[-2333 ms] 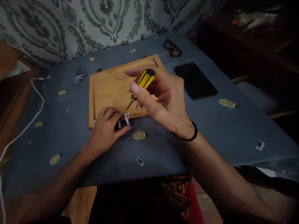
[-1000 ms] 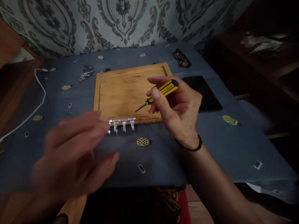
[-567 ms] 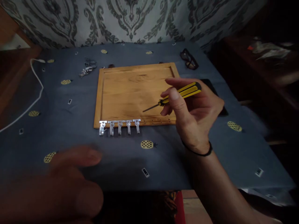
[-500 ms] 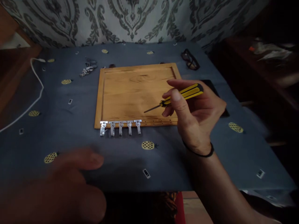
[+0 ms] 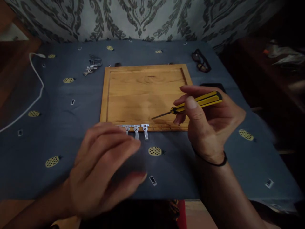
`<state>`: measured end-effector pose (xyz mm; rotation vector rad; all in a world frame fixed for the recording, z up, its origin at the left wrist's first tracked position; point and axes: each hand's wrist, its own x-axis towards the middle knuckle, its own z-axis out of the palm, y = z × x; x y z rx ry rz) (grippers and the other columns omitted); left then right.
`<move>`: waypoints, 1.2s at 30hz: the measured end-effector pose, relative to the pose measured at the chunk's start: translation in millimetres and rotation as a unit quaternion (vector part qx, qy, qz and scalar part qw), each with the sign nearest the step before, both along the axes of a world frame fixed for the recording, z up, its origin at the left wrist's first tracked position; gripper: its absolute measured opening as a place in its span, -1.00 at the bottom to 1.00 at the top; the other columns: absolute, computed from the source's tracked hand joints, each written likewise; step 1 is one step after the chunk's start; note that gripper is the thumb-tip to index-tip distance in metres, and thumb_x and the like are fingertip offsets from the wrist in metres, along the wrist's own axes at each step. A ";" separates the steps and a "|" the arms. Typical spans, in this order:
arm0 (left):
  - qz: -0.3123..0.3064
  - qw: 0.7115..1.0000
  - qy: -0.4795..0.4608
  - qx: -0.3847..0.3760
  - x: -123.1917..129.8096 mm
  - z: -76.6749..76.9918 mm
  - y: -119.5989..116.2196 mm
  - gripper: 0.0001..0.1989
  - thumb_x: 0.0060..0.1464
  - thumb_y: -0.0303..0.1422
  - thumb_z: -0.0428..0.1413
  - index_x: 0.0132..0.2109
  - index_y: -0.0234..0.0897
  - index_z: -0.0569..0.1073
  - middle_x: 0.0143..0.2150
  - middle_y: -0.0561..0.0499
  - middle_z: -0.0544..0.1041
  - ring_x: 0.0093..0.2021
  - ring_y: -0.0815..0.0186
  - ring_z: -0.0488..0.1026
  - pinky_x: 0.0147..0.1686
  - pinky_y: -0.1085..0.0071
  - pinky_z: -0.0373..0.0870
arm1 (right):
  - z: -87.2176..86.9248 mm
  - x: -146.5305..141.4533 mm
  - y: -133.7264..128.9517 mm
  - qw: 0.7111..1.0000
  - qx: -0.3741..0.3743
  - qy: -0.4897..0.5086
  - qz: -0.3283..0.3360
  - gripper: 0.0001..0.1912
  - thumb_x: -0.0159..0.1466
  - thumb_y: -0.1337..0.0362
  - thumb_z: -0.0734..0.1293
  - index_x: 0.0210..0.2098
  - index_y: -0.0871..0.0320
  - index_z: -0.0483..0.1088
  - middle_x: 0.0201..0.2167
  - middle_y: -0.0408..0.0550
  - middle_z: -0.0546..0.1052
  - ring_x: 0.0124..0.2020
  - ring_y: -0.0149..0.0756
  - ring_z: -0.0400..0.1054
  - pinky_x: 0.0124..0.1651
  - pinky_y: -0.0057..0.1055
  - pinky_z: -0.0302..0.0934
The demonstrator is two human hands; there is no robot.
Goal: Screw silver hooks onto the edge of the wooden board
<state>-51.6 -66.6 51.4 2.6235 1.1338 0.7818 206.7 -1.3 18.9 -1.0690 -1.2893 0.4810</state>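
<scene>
My right hand (image 5: 209,117) grips a yellow and black screwdriver (image 5: 197,102) above the right part of a wooden board (image 5: 145,95). The screwdriver's thin tip points left and down, near the row of small holes along the board's front edge. Several silver metal clips (image 5: 136,130) line the left part of that edge. My left hand (image 5: 105,165) hovers in front of them, thumb and fingers apart with nothing between them, and hides the leftmost clips.
A small pile of metal pieces (image 5: 91,67) lies behind the board on the left, and dark glasses (image 5: 201,60) lie at the back right. A white cable (image 5: 39,79) runs along the left. Partly behind my right hand is a dark flat object (image 5: 214,86).
My left hand has come up and to the right, toward the clips, and now covers some of them. The right hand still holds the screwdriver; the whole view has shifted slightly.
</scene>
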 end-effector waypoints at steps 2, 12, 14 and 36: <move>0.013 1.000 -0.001 0.020 16.6 -2.8 21.6 -0.66 0.31 -0.24 0.19 0.17 -0.15 0.41 0.04 -0.10 0.58 0.18 0.01 0.47 0.19 -0.05 0.48 | 0.4 -0.7 -0.2 1.000 0.006 0.002 0.009 -0.87 0.33 0.18 0.47 -0.12 -0.05 0.64 -0.40 -0.16 0.58 -0.65 -0.47 0.34 -0.66 -0.45 0.19; 0.016 0.994 0.102 0.037 38.3 -30.8 41.2 -0.44 0.20 -0.05 0.28 0.15 -0.36 0.41 0.10 -0.24 0.53 0.23 -0.13 0.38 0.30 -0.19 0.34 | 4.3 -4.9 -6.7 0.999 -0.032 0.000 0.039 -0.85 0.35 0.15 0.46 -0.13 0.03 0.61 -0.36 -0.17 0.56 -0.61 -0.50 0.36 -0.61 -0.49 0.32; 0.012 0.993 0.107 0.038 37.7 -32.1 44.3 -0.41 0.16 -0.06 0.32 0.15 -0.38 0.42 0.11 -0.26 0.53 0.25 -0.15 0.36 0.31 -0.22 0.33 | 4.0 -5.3 -6.9 0.998 -0.036 -0.004 0.042 -0.85 0.36 0.14 0.45 -0.13 0.02 0.59 -0.37 -0.17 0.55 -0.59 -0.49 0.36 -0.60 -0.49 0.33; 0.015 0.994 0.109 -0.003 36.9 -45.2 52.3 -0.66 0.22 -0.24 0.27 0.05 -0.36 0.50 0.07 -0.22 0.53 0.27 -0.13 0.33 0.34 -0.25 0.27 | -0.4 -5.4 -4.2 0.996 -0.057 -0.047 0.055 -0.76 0.36 0.05 0.42 -0.11 0.05 0.58 -0.35 -0.12 0.57 -0.45 -0.35 0.43 -0.41 -0.36 0.39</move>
